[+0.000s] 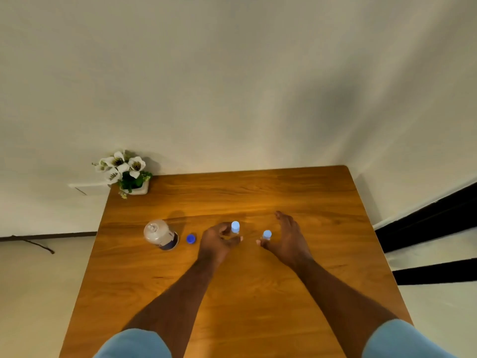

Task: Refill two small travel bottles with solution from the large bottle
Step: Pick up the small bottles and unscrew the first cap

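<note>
Two small clear travel bottles with light blue caps stand upright on the wooden table (pixel 258 293). My left hand (pixel 218 240) curls around the left travel bottle (pixel 235 227), fingers on its body. The right travel bottle (pixel 267 235) stands just left of my right hand (pixel 286 235), which is open with fingers spread, the thumb close to the bottle; contact cannot be told. The large bottle (pixel 160 235) stands upright at the left with its top uncapped. Its dark blue cap (pixel 190 239) lies on the table between the large bottle and my left hand.
A small white pot of white flowers (pixel 126 171) sits at the table's far left corner. The table's far edge meets a pale wall. A dark strip runs along the floor to the right of the table.
</note>
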The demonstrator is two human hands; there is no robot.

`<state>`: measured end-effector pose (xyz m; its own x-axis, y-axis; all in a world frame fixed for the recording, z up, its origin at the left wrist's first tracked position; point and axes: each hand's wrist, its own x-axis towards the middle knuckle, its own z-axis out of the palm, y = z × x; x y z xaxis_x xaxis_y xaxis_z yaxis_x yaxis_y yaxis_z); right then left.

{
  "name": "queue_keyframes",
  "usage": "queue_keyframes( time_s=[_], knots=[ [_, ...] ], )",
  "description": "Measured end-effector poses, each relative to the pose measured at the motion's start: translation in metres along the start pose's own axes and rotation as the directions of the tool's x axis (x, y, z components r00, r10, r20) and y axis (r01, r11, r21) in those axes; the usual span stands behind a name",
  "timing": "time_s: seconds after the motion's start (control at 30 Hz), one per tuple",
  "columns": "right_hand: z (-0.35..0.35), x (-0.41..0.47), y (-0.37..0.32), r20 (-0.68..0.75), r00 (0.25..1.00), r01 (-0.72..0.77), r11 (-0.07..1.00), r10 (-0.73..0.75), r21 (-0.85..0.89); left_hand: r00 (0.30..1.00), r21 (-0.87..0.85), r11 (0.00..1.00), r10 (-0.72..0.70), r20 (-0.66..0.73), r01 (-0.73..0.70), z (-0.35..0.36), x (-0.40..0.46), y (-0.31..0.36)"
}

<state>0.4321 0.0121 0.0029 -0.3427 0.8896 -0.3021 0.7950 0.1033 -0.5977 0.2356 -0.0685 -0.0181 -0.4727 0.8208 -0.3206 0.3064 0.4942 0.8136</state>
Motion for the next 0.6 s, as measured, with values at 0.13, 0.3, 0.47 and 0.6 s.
queue_keyframes(
  time_s=[0.13,0.3,0.47,0.6],
  knots=[
    [-0.036,-0.002,-0.04,-0.099,0.984,0.136,0.984,-0.148,-0.115,0.993,-0.073,0.991,0.106,-0.044,-0.109,-0.031,0.001,0.034],
    [-0.103,-0.001,-0.124,-0.238,0.916,0.323,0.945,-0.323,-0.04,0.947,-0.154,0.936,0.304,-0.106,-0.317,-0.091,0.003,0.111],
    [-0.203,-0.023,-0.237,-0.407,0.772,0.53,0.848,-0.488,-0.01,0.855,-0.27,0.811,0.491,-0.168,-0.519,-0.167,-0.008,0.218],
    [-0.284,-0.054,-0.323,-0.47,0.68,0.629,0.777,-0.563,-0.02,0.79,-0.407,0.686,0.584,-0.186,-0.603,-0.219,-0.034,0.303]
  ],
)
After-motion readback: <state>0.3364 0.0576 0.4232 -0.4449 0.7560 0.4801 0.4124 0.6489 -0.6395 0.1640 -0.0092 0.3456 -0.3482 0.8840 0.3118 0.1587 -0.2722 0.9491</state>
